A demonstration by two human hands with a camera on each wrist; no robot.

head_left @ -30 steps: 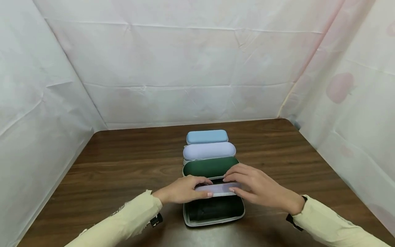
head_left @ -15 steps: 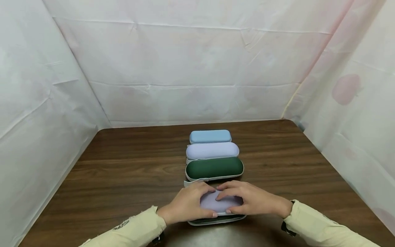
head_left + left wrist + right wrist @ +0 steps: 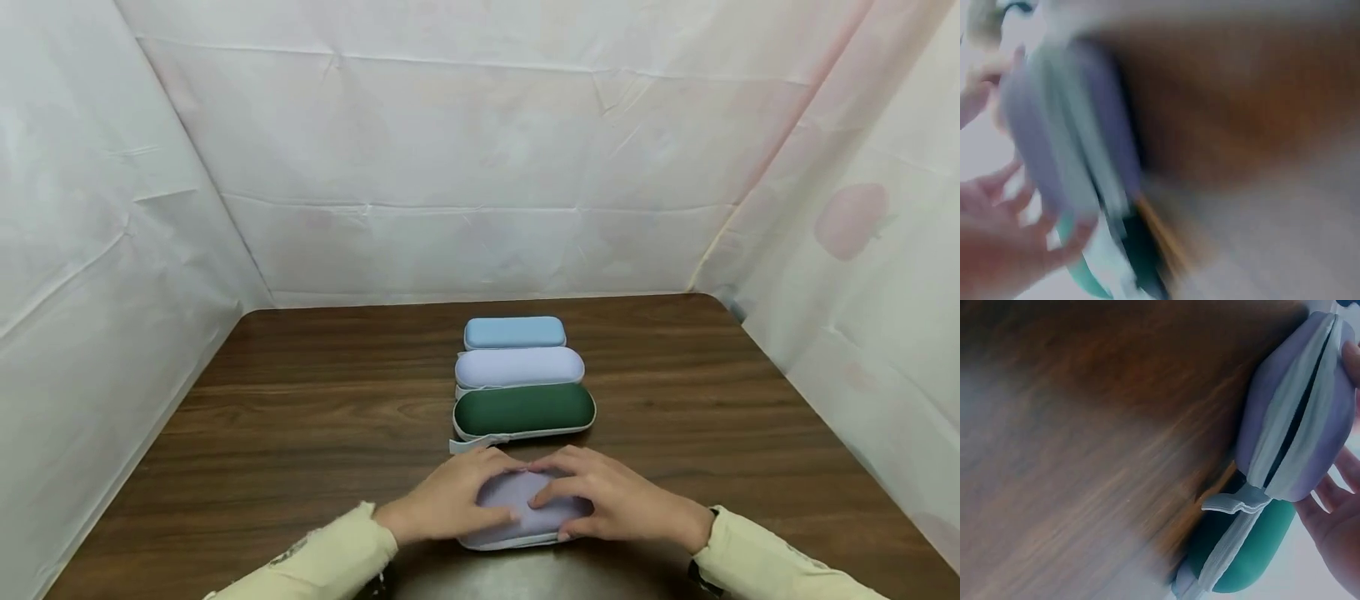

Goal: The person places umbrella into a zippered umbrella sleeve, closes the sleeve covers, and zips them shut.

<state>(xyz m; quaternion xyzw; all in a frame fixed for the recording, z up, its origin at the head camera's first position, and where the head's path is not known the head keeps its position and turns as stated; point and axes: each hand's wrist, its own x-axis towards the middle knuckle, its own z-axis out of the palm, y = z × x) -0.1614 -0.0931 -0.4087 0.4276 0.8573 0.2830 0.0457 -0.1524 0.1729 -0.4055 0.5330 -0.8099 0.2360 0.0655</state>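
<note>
A lavender zippered glasses case [image 3: 528, 502] lies on the table near the front, its lid folded down. In the right wrist view, a dark slit runs between the pale zipper bands [image 3: 1297, 419], so the zip is undone. My left hand [image 3: 457, 497] grips the case's left end, thumb and fingers spread round the lid. My right hand [image 3: 611, 500] holds the other end, with fingers on top and the thumb at the front edge. The left wrist view is blurred.
Behind the lavender case, a green case [image 3: 525, 408], a pale lilac case [image 3: 520, 367] and a light blue case [image 3: 514, 332] lie in a row on the brown wooden table [image 3: 315, 400]. White sheeting [image 3: 480, 150] surrounds the table.
The lavender lid, raised with the dark inside showing a second ago, has come down towards the front over its base. Both hands moved down and forward with it.
</note>
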